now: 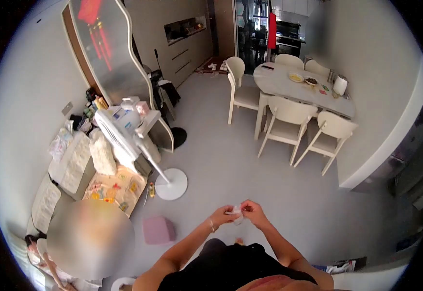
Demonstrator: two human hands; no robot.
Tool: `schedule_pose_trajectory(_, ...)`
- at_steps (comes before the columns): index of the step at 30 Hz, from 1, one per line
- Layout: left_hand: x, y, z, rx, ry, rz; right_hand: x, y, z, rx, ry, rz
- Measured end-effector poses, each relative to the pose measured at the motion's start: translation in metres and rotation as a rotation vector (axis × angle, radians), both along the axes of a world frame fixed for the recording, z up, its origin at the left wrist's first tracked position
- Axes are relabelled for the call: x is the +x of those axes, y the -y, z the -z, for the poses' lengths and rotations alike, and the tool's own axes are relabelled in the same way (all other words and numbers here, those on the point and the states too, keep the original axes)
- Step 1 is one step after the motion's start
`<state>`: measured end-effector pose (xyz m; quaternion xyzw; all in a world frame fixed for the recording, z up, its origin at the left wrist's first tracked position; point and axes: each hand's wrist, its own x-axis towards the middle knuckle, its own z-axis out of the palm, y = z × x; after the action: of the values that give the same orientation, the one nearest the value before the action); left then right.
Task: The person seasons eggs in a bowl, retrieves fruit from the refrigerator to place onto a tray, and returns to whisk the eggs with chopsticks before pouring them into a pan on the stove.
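Both of my hands meet in front of my body, above the grey floor. My left hand (225, 215) is closed on a small white, crumpled, partly see-through item (237, 219), perhaps thin plastic or tissue. On its other side, my right hand (253, 212) pinches the same item near its upper edge. The item hangs a little below the fingers. A bracelet is on my left wrist.
A pink stool (158, 230) stands left of my hands, with a white fan (171, 184) beyond it. Farther left are a sofa (71, 165) and a seated person (51, 264). A dining table (289, 87) with chairs stands ahead right.
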<state>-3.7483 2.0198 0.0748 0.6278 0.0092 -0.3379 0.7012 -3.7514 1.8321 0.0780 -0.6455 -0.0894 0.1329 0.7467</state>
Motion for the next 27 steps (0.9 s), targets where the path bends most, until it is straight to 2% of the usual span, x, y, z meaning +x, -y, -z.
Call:
schedule_pose_trajectory(1,0.02,-0.001,-0.009,-0.073,-0.119,-0.04,0.027,-0.003,0.003,-0.024,0.0,-0.01)
schedule_pose_trajectory(3,0.065,-0.004,-0.008,-0.125,-0.162,-0.095,0.079,-0.012,0.025,-0.09,0.14,0.022)
schedule_pose_trajectory(8,0.193,-0.021,0.038,-0.196,-0.185,-0.206,0.212,-0.026,0.039,-0.239,0.263,0.003)
schedule_pose_trajectory(9,0.221,-0.028,0.044,-0.206,-0.205,-0.247,0.238,-0.026,0.044,-0.071,0.056,-0.075)
schedule_pose_trajectory(12,0.313,-0.053,0.044,-0.45,-0.304,-0.322,0.323,-0.041,0.015,0.072,-0.222,-0.098)
schedule_pose_trajectory(13,0.344,-0.06,0.035,-0.466,-0.299,-0.325,0.353,-0.052,0.015,0.164,-0.264,-0.055)
schedule_pose_trajectory(17,0.464,-0.077,0.006,-0.488,-0.25,-0.345,0.465,-0.071,-0.003,0.252,-0.484,-0.048)
schedule_pose_trajectory(20,0.549,-0.084,0.017,-0.27,-0.083,-0.34,0.537,-0.08,-0.01,0.335,-0.609,-0.146)
schedule_pose_trajectory(23,0.628,-0.086,0.019,0.369,0.582,-0.147,0.619,-0.079,0.0,0.469,-0.692,-0.197)
schedule_pose_trajectory(25,0.688,-0.087,0.029,0.556,0.898,-0.013,0.68,-0.08,0.016,0.494,-0.667,-0.224)
schedule_pose_trajectory(26,0.717,-0.087,0.028,0.652,1.054,0.047,0.71,-0.081,0.018,0.352,-0.576,-0.237)
schedule_pose_trajectory(27,0.742,-0.087,0.027,0.708,0.989,0.102,0.743,-0.083,0.018,0.209,-0.48,-0.255)
